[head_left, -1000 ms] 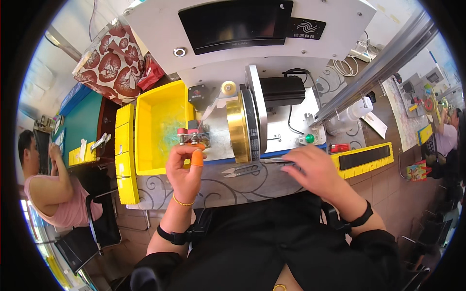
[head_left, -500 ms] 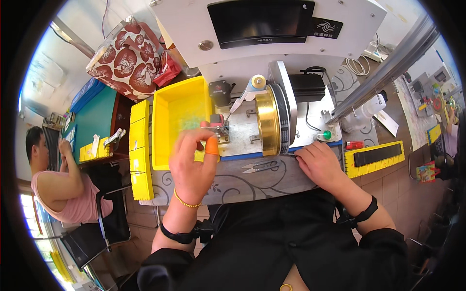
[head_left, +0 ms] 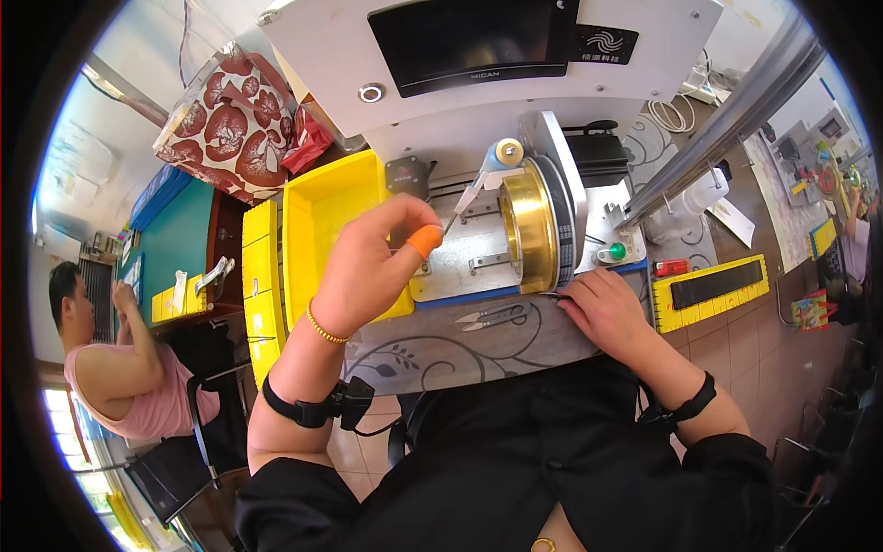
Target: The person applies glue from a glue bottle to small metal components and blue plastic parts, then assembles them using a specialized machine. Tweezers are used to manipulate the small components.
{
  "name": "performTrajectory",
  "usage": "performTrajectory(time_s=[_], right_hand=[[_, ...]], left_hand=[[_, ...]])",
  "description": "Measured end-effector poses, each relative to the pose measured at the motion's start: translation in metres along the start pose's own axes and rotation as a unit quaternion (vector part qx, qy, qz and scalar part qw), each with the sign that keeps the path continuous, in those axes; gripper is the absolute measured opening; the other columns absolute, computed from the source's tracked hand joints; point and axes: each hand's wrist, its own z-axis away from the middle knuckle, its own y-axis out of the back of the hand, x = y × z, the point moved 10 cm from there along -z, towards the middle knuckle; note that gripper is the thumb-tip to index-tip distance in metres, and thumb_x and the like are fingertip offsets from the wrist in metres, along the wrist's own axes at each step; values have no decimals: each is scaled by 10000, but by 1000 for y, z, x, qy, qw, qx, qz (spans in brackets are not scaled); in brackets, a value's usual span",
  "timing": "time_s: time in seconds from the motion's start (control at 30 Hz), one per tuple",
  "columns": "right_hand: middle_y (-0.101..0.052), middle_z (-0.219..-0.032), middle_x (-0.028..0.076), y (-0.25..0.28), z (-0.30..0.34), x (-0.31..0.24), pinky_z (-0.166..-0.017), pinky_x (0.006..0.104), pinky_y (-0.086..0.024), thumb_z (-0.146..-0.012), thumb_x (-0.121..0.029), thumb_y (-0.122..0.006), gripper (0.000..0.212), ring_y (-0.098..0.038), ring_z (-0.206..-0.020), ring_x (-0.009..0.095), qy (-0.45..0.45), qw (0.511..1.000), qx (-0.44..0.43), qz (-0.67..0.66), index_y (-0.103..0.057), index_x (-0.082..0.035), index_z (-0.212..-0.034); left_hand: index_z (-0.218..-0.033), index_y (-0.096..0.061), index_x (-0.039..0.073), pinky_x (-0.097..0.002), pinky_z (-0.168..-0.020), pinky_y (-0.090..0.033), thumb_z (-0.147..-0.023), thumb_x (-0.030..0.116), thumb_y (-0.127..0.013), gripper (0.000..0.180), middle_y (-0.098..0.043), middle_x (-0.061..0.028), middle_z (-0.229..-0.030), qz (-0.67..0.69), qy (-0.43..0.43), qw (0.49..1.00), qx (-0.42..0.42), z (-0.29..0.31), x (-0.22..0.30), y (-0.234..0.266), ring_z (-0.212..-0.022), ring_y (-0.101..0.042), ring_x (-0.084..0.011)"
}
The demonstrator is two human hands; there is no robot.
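Note:
My left hand (head_left: 363, 262) is raised over the right side of a yellow bin (head_left: 345, 179). Its thumb and finger, one under an orange finger cot (head_left: 424, 241), pinch something too small to make out. Beside the pinch ends the thin tip of a white and blue pen-like dispenser (head_left: 474, 193), which slants down from the machine. A brass-coloured drum (head_left: 533, 230) with a dark belt wheel (head_left: 559, 225) stands right of it. My right hand (head_left: 612, 313) rests at the machine base's front edge, below the wheel. Its fingertips are closed there; what they hold is unclear.
Small snips (head_left: 494, 316) lie on the patterned grey cloth (head_left: 432, 354). A green button (head_left: 616, 250), a red lighter-like item (head_left: 671, 267) and a yellow tray (head_left: 708, 294) are at right. A screen (head_left: 474, 41) stands behind. Another person (head_left: 129, 368) sits at left.
My left hand has moved up and right, toward the dispenser tip. The drum and its wheel have shifted slightly right over the base. The round button below the screen is lit. My right hand stays put.

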Motion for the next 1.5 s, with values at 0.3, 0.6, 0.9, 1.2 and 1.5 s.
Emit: performTrajectory(time_s=[0.3,0.6,0.9,1.2,1.5], right_hand=[[-655,-911,84,20,3,-4,-729,365,-508,-780,-176,-735,182,-622,-849,278,-39,993,-31,-104,-666,-65,-906],[-469,-1320,155,136,-55,-133,-1064,511,-209,-937,-666,-319,746,-322,-1324,351,284,837,328,-333,-508,-39,-1292],[-293,-1538,208,57,-82,-147,-1141,601,-3,-959,-666,-181,859,-97,-1480,381,330,834,320,-306,-374,8,-1454],[29,-1612,175,116,-87,-131,-1187,376,1,-861,-793,-72,1016,20,-1498,244,239,764,90,-592,107,-46,-1526],[-88,-1605,185,81,-81,-145,-1186,399,-70,-929,-726,-128,925,-33,-1497,273,176,755,-32,-631,3,-48,-1544]], left_hand=[[-950,-611,27,-223,-708,-465,-908,118,-631,103,-621,3,-871,26,27,999,-18,-9,-6,-5,-788,-559,-64],[-1425,-409,99,-270,-921,-460,-997,274,-454,465,-511,-110,-1371,520,-132,840,-83,16,36,-69,-1202,-517,-170],[-1504,-148,75,-424,-1087,-172,-968,517,-325,717,-181,-114,-1534,411,-298,861,31,46,80,-51,-1390,-165,-240],[-1539,33,36,-445,-1170,5,-801,878,-141,1132,22,-144,-1620,421,-333,837,104,75,116,-8,-1492,-12,-276],[-1528,-153,6,-420,-1184,-108,-891,779,-202,1003,-162,-166,-1594,422,-246,857,167,83,71,17,-1470,-172,-288]])
